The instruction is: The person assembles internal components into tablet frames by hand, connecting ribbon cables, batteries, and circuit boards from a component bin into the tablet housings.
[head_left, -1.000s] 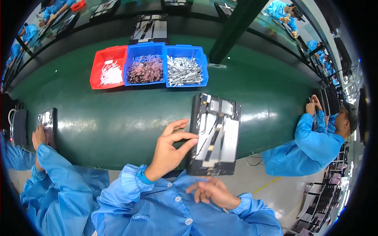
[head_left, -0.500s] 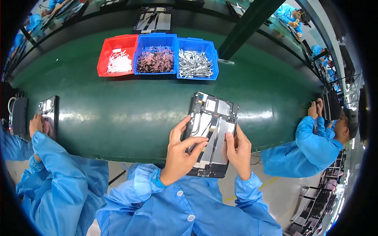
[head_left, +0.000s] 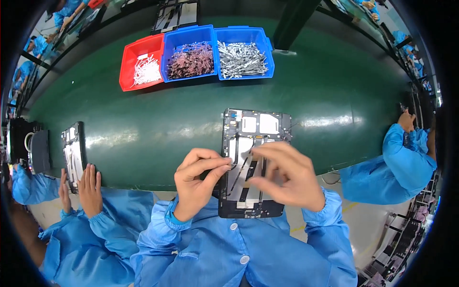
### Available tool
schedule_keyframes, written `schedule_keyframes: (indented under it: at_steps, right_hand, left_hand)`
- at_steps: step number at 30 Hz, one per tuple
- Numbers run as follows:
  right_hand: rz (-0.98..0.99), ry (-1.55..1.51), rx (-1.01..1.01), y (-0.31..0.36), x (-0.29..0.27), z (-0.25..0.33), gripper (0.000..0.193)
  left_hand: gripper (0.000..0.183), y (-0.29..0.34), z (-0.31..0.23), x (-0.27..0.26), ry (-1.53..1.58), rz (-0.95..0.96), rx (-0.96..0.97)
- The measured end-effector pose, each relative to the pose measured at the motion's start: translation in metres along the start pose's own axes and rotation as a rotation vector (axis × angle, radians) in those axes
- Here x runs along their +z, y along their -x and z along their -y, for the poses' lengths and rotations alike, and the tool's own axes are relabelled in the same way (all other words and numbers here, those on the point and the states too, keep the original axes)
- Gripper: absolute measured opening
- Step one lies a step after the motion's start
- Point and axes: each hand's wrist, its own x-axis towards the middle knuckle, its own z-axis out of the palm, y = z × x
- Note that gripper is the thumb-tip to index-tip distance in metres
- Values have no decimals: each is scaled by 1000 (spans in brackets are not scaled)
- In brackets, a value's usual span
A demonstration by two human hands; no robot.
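An opened tablet lies at the table's front edge before me, its inside up, with silver-white plates, black flat cables and a dark lower end. My left hand is closed in a pinch over the tablet's left side. A thin pale sliver shows at its fingertips, too small to name. My right hand, slightly blurred, hovers over the tablet's right half with thumb and fingers apart, holding nothing that I can see. It hides part of the inside.
Beyond the tablet stand a red bin of white strips, a blue bin of reddish-brown small parts and a blue bin of silver strips. A green post rises behind. Co-workers sit left and right; another opened tablet lies at left.
My right hand has let go of the tablet's right edge and moved in over its middle. The tablet now lies straighter. My left hand has shifted left, still pinching. The view has turned slightly.
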Motion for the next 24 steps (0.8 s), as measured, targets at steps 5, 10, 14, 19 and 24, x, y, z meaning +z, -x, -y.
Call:
schedule_keyframes:
  at_steps: [5, 10, 14, 19, 24]
  right_hand:
    - [17, -16, -106, -11, 32, -19, 25]
    - [-28, -43, -145, -20, 37, -14, 14]
    - [-40, -87, -141, -23, 40, -18, 12]
    - [-38, -64, -64, -37, 40, -32, 9]
    - [-39, -6, -59, -44, 47, -46, 7]
  left_hand:
    - [20, -9, -5, -1, -79, 47, 131]
    - [21, -10, -8, -5, -227, 29, 179]
    - [24, -13, 0, -7, -273, 27, 242]
    - [36, -32, 6, -10, -280, 49, 73]
    - [26, -53, 9, -19, 106, 195, -514]
